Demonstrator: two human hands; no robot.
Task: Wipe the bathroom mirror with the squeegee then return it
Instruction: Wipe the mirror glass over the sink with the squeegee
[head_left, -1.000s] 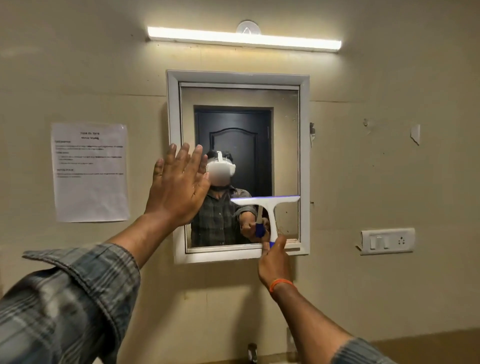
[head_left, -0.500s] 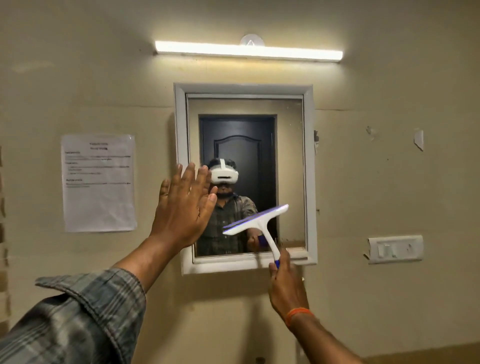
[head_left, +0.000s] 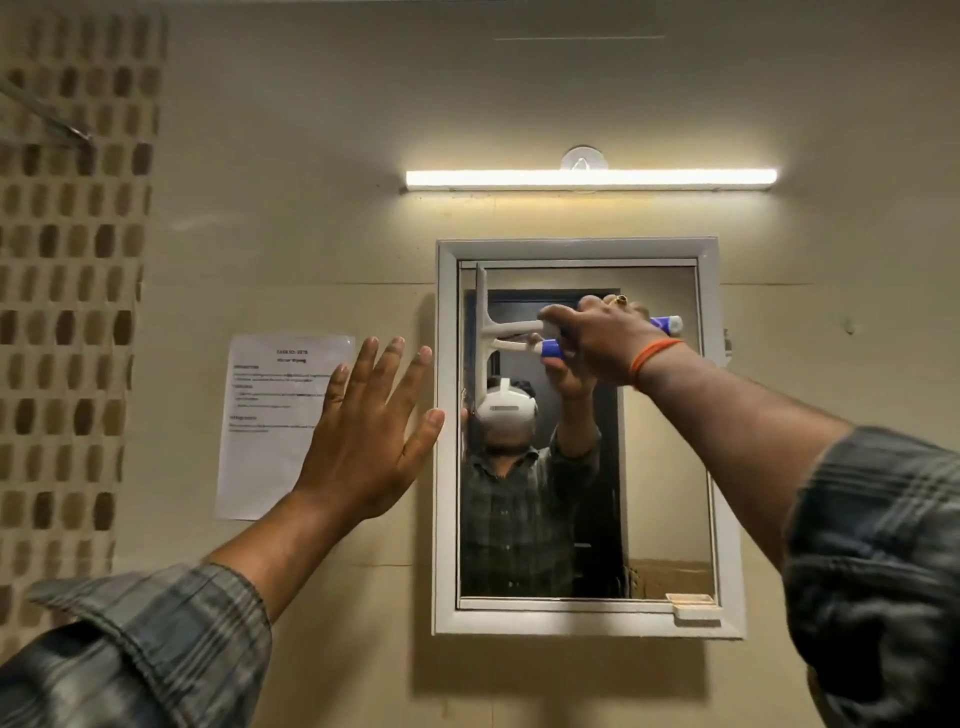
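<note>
Head view puts your plaid sleeves nearest the lens, one low on each side, with both forearms reaching up toward the wall. Your left hand (head_left: 366, 434) is spread flat with straight fingers, holding nothing; its thumb tip sits at the left edge of the mirror frame (head_left: 445, 467), though whether the palm presses the wall or just hovers in front of it cannot be told. Your right hand (head_left: 597, 340), with an orange band at the wrist, is curled around the blue handle of the squeegee (head_left: 485, 332). You have the tool turned sideways: the white blade stands upright along the left side of the mirror (head_left: 660, 441), near the top corner, and the handle runs out to the right. Judging by that placement, you are in the wiping stage, apparently setting up a stroke across the upper glass. How much of the glass is already wiped cannot be read; no streaks or water show. The return of the tool is not yet done, and its resting place is not in sight. Beyond, a paper notice (head_left: 275, 426) hangs left of the mirror and a light bar (head_left: 589, 178) glows above it.
</note>
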